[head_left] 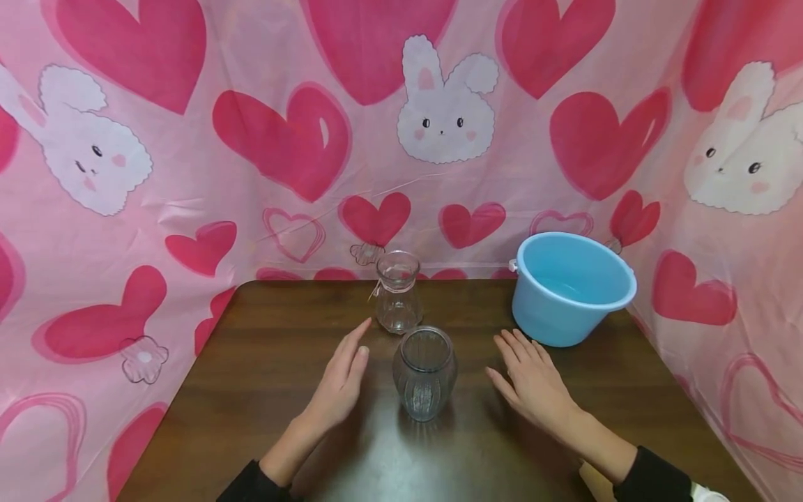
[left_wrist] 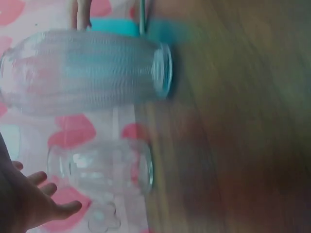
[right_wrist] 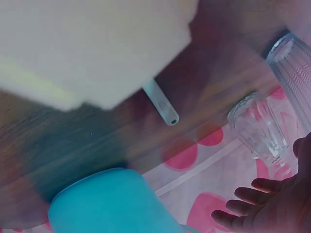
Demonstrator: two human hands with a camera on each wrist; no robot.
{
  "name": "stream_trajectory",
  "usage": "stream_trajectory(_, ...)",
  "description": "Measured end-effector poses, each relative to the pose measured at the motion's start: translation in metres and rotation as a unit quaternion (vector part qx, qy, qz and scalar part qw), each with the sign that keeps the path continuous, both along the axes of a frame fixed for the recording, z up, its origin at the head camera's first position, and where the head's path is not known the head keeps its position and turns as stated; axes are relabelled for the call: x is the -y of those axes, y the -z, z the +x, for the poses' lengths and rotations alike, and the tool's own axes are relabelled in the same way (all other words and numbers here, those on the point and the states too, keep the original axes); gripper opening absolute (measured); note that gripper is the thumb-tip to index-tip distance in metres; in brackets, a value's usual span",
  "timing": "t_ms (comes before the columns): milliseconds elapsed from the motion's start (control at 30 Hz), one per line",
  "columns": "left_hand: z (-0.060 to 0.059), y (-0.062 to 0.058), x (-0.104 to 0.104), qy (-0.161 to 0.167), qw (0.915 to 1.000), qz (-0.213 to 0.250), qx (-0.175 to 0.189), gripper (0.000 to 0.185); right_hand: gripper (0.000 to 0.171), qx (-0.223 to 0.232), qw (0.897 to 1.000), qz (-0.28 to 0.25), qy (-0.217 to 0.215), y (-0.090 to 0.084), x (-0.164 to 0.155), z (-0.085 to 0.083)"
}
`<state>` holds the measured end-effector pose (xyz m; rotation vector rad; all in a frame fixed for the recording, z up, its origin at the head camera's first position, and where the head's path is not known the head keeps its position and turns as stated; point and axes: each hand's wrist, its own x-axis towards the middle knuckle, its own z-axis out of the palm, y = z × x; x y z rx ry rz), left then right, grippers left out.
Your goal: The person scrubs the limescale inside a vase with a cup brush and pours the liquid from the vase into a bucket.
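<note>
A grey ribbed glass vase (head_left: 425, 380) stands upright between my two hands, apart from both in the head view. My left hand (head_left: 339, 383) is to its left, fingers straight and pointing forward, holding nothing. On the other side my right hand (head_left: 533, 383) has its fingers extended, palm down, near the front of a light blue bucket (head_left: 555, 324). Behind the ribbed vase stands a smaller clear glass vase (head_left: 399, 310), with string tied round its neck. The left wrist view shows the ribbed vase (left_wrist: 97, 73) large, beyond my spread left fingers.
All this is on a dark brown wooden table (head_left: 270, 362), with a pink heart-and-rabbit cloth (head_left: 370, 160) hung behind and beside it. A beige object (head_left: 596, 481) lies partly under my right forearm. In the right wrist view a pale handle with a hole (right_wrist: 163, 104) sticks out beside a blurred white shape (right_wrist: 92, 48).
</note>
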<state>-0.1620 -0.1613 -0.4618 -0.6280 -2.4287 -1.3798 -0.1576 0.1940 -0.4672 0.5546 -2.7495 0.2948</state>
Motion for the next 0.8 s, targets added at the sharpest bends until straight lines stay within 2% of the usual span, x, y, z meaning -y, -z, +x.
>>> stream_trajectory(100, -0.003, -0.001, 0.014, -0.024, 0.9984, -0.047, -0.021, 0.052, 0.062, -0.006, 1.0, 0.0, 0.004, -0.002, -0.003, -0.001)
stream_trajectory(200, -0.005, -0.001, 0.024, -0.06, 0.9894, -0.127, -0.036, 0.054, 0.062, -0.012, 1.0, -0.001, 0.007, -0.003, -0.005, -0.002)
stream_trajectory(367, -0.005, 0.001, 0.033, -0.105, 0.9606, -0.257, -0.024, 0.058, 0.062, -0.009, 1.0, -0.001, 0.01, -0.004, -0.01, -0.003)
stream_trajectory(567, -0.004, 0.01, 0.039, -0.113, 0.9202, -0.375, -0.003, 0.06, 0.06, -0.014, 1.0, 0.01, 0.022, 0.0, -0.02, -0.004)
stream_trajectory(667, -0.004, 0.014, 0.04, -0.108, 0.9142, -0.39, 0.001, 0.061, 0.056, -0.017, 0.999, 0.024, 0.023, 0.004, -0.026, -0.003)
stream_trajectory(800, -0.004, 0.014, 0.041, -0.107, 0.9164, -0.385, -0.011, 0.06, 0.041, -0.011, 0.999, 0.045, 0.019, 0.006, -0.032, -0.004)
